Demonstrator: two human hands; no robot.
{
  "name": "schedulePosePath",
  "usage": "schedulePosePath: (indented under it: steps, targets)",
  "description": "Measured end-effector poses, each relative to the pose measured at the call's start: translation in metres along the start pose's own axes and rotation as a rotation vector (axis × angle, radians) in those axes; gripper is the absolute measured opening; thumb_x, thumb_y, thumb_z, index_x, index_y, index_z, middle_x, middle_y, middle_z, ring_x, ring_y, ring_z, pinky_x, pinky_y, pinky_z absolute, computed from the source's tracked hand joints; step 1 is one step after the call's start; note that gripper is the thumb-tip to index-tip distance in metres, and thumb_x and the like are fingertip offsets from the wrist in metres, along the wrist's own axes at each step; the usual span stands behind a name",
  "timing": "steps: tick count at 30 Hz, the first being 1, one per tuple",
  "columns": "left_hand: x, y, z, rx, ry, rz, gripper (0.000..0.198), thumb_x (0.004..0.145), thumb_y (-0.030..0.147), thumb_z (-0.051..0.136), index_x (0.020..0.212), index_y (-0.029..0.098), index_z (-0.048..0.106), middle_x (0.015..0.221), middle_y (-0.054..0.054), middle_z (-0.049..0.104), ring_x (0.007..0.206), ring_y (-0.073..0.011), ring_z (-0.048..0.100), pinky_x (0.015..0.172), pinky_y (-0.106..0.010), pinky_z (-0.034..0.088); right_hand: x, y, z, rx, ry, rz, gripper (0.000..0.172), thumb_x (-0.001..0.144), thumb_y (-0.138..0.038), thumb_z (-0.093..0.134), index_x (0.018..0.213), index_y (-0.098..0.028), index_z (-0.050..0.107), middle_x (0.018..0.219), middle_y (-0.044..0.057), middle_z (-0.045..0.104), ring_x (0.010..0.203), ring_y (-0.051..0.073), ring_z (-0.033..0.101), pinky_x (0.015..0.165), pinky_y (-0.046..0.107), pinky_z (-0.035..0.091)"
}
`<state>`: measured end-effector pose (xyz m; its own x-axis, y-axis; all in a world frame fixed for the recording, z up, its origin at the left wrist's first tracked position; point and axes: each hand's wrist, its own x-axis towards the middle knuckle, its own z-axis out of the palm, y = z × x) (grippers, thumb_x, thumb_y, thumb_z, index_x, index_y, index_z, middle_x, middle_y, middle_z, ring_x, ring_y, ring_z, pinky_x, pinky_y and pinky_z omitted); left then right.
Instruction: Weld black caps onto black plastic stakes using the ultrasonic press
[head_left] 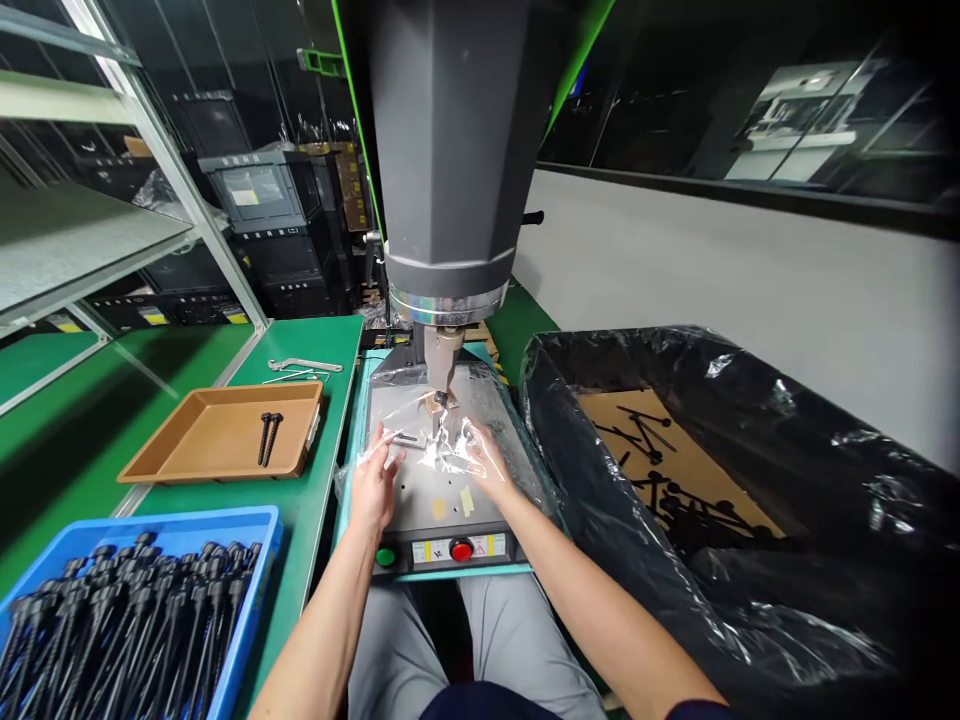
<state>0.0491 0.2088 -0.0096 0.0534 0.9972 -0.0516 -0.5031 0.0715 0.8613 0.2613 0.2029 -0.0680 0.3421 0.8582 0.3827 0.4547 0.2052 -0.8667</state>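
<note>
A crinkled, shiny clear plastic film stretches between my two hands, in front of the welding machine's fixture. My left hand is at its left side, with fingers curled and the thumb raised against the film. On the other side, my right hand pinches the film, its fingertips partly behind the glare. Just beyond the film stands a small block-shaped fixture with a black part head on top. The metal horn comes down right above it. Glare hides the fixture's lower part.
A blue bin full of black bolt-like parts sits at left, near a brown tray with two such parts. Wrenches lie behind. The machine base carries a green button and red button. A black-lined box holds parts at right.
</note>
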Motion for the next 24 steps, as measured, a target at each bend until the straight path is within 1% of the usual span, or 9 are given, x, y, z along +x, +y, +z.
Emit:
schedulePosePath:
  steps: [2,4,8,11,14,16,18,21,24]
  targets:
    - [0.008,0.001,-0.007,0.059,0.011,0.039,0.022,0.082,0.039,0.066,0.093,0.022,0.074,0.159,-0.001,0.029,0.141,-0.0309,0.035,0.098,-0.039,0.050,-0.012,0.009,-0.011,0.006,-0.024,0.034,0.045,0.084,-0.040,0.056,0.123,-0.019,0.063,0.136,0.015,0.053,0.127,0.031,0.050,0.095,0.047,0.051]
    - [0.015,0.002,-0.011,0.098,0.012,0.057,0.022,0.083,0.039,0.065,0.092,0.022,0.074,0.161,0.001,0.024,0.140,-0.0310,0.036,0.101,-0.040,0.048,-0.012,0.015,-0.021,-0.001,-0.052,0.060,0.046,0.085,-0.040,0.056,0.125,-0.019,0.063,0.142,0.016,0.048,0.131,0.031,0.047,0.094,0.045,0.052]
    - [0.026,-0.001,-0.015,0.163,0.031,0.063,0.021,0.081,0.039,0.065,0.089,0.022,0.075,0.162,0.004,0.021,0.140,-0.0293,0.036,0.107,-0.038,0.043,0.013,0.023,-0.036,-0.059,-0.066,0.040,0.047,0.085,-0.038,0.056,0.127,-0.018,0.062,0.146,0.015,0.044,0.133,0.030,0.044,0.101,0.045,0.047]
    - [0.029,-0.007,-0.017,0.157,0.067,0.057,0.022,0.077,0.040,0.069,0.087,0.022,0.077,0.162,0.006,0.017,0.139,-0.0305,0.038,0.111,-0.041,0.038,0.037,0.031,-0.039,-0.122,-0.066,0.040,0.046,0.083,-0.035,0.058,0.126,-0.019,0.063,0.146,0.014,0.045,0.134,0.030,0.043,0.106,0.046,0.042]
    - [0.027,-0.014,-0.020,0.135,0.081,0.037,0.023,0.073,0.042,0.073,0.085,0.022,0.077,0.162,0.005,0.018,0.139,-0.0308,0.037,0.113,-0.042,0.034,0.047,0.038,-0.038,-0.196,-0.082,0.019,0.045,0.083,-0.032,0.059,0.125,-0.020,0.064,0.144,0.013,0.047,0.133,0.029,0.044,0.111,0.047,0.036]
    - [0.024,-0.017,-0.023,0.132,0.093,0.024,0.024,0.073,0.042,0.073,0.085,0.022,0.077,0.162,0.005,0.019,0.140,-0.0301,0.035,0.115,-0.042,0.032,0.042,0.041,-0.037,-0.263,-0.118,-0.017,0.044,0.084,-0.033,0.059,0.126,-0.019,0.063,0.143,0.014,0.048,0.133,0.030,0.045,0.112,0.047,0.034]
    - [0.021,-0.019,-0.025,0.134,0.104,0.017,0.023,0.073,0.041,0.073,0.085,0.022,0.076,0.162,0.004,0.021,0.141,-0.0302,0.034,0.115,-0.043,0.032,0.031,0.042,-0.035,-0.341,-0.176,-0.052,0.044,0.086,-0.031,0.057,0.127,-0.017,0.062,0.143,0.015,0.048,0.134,0.030,0.043,0.113,0.047,0.033]
    - [0.018,-0.020,-0.025,0.108,0.089,0.025,0.019,0.076,0.039,0.071,0.084,0.022,0.075,0.159,0.001,0.027,0.142,-0.0300,0.032,0.113,-0.045,0.035,0.007,0.039,-0.032,-0.455,-0.271,-0.080,0.045,0.087,-0.028,0.055,0.130,-0.014,0.060,0.146,0.017,0.044,0.140,0.032,0.034,0.114,0.050,0.030]
    - [0.016,-0.022,-0.025,0.079,0.047,0.031,0.021,0.078,0.041,0.071,0.087,0.023,0.075,0.155,-0.004,0.036,0.143,-0.0298,0.032,0.112,-0.049,0.035,-0.019,0.029,-0.032,-0.558,-0.358,-0.069,0.047,0.087,-0.025,0.055,0.133,-0.012,0.058,0.151,0.018,0.038,0.145,0.034,0.023,0.115,0.051,0.027]
